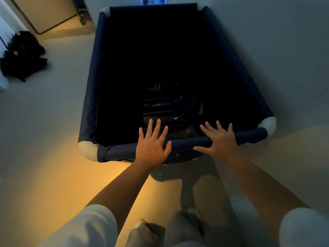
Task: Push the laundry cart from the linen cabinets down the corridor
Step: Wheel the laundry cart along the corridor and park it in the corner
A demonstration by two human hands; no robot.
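A large laundry cart (pixel 92 97) with a dark blue fabric liner and white corner joints fills the middle of the view. Its inside is very dark; some dark folded cloth (pixel 169 104) lies at the bottom near me. My left hand (pixel 151 145) lies flat on the near rim bar (pixel 188 142), fingers spread and pointing forward. My right hand (pixel 220 139) rests palm-down on the same bar a little to the right, fingers also spread. Neither hand is curled around the bar.
A dark heap of bags or cloth (pixel 23 56) lies on the pale floor at the left. A door and frame (pixel 44 13) stand at the far left. A light wall (pixel 284 50) runs close along the cart's right side. Something blue (pixel 153 0) shows beyond the cart.
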